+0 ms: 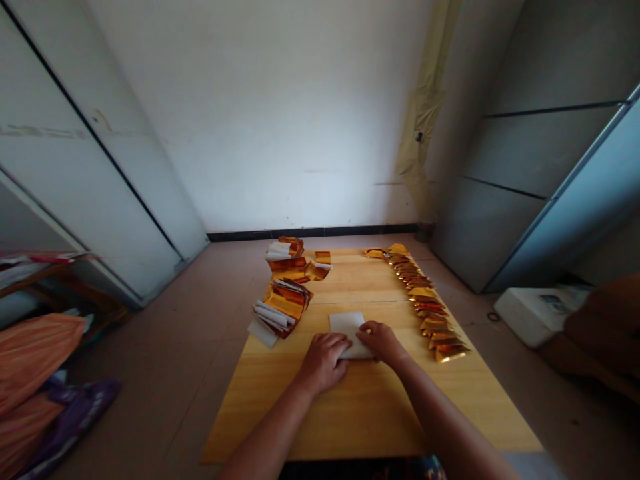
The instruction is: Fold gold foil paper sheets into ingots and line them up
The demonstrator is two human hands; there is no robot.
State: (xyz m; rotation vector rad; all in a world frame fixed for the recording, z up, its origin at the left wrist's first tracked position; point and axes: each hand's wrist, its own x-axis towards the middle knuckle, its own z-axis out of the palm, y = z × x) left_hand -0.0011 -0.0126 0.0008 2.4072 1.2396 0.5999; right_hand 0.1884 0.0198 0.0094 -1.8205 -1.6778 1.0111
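Rising behind everything, a white plastered wall (270, 113) with a black skirting strip (310, 233) is seen, and it is flanked by pale metal cabinet doors (110, 167) on the left and a grey metal cabinet (525, 147) on the right. A smooth, yellow-grained wooden table top (370, 413) is placed on a beige tiled floor (165, 400). At the left frame edge, an orange cloth (30, 360) and a purple bag (75, 420) are partly cut off. At the right, a white box (535, 313) is partly covered by a brown object (605, 327), whose shape is hard to make out.

Along the table's right side, a long overlapping row of folded gold foil packets (425, 300) is laid. Near its left side, two bundles of gold foil and white paper (283, 310) are placed, one behind the other, and their inner layers are hidden.

A flat white paper sheet (347, 333) is located near the table's middle, with its lower part covered by both hands. The left hand (323, 363) is laid over the sheet with its fingers close together, and the right hand (383, 343) is curved over its right edge. Both hands are touching the paper, but whether it is pinched cannot be told.
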